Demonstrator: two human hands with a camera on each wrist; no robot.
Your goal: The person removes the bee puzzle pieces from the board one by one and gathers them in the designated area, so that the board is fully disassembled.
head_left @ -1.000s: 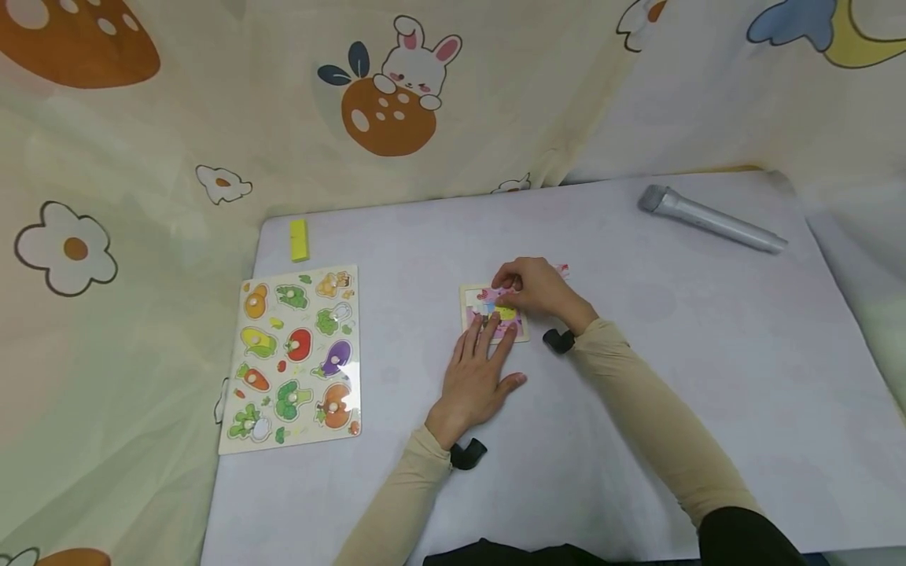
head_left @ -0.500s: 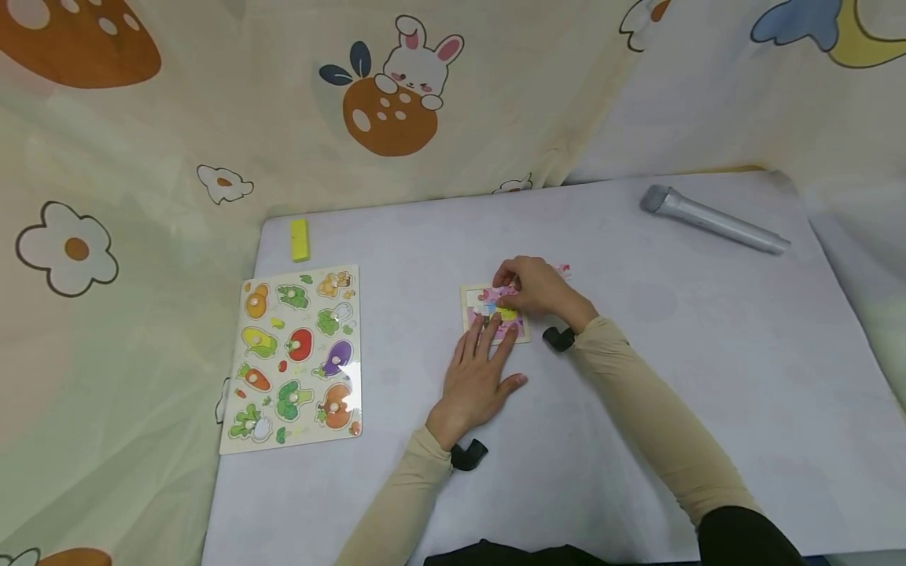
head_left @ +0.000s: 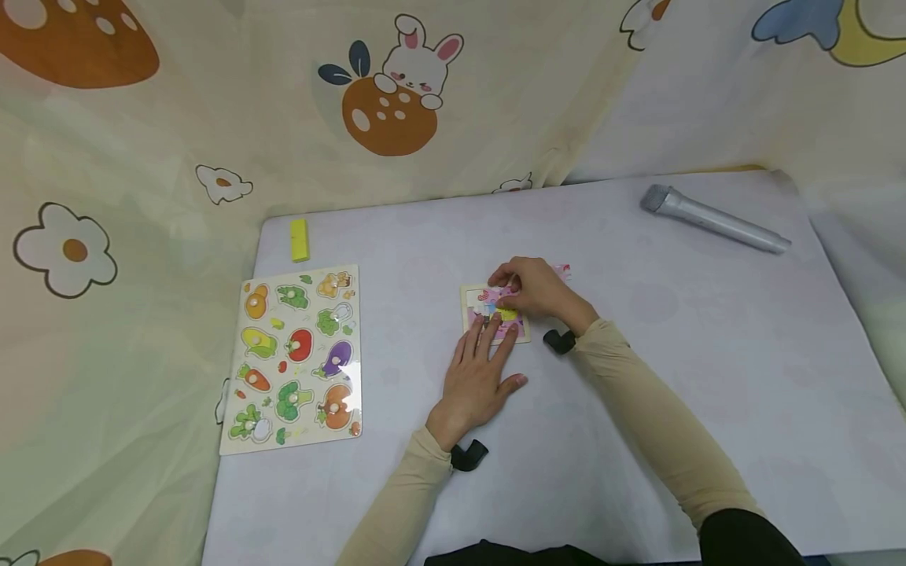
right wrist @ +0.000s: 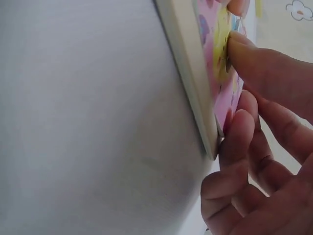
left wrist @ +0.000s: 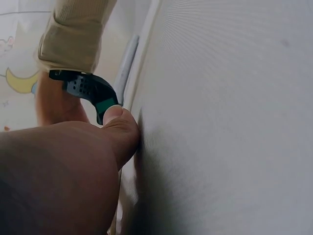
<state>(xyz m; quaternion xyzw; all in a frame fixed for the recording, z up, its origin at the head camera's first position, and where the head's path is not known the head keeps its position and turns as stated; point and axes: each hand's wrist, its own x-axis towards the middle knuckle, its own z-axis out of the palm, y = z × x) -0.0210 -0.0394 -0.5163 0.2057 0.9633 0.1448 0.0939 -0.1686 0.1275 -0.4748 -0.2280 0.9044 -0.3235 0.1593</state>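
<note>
A small square jigsaw puzzle with a pale frame and a pink and yellow picture lies mid-table. My left hand rests flat on its near edge, fingers straight. From the far right, my right hand reaches over it with curled fingers, pinching a puzzle piece between thumb and fingers at the frame's corner. The thumb lies on the picture's yellow part. Part of the picture is hidden under both hands. Only the left thumb and side of that hand show in the left wrist view.
Just behind the right hand lies a loose pink piece. A vegetable peg puzzle board is at the left, with a yellow block behind it. A silver microphone-shaped object lies at the back right. A patterned curtain borders the table.
The right fingertips have shifted very slightly leftward over the puzzle. The left hand and the puzzle stay in place.
</note>
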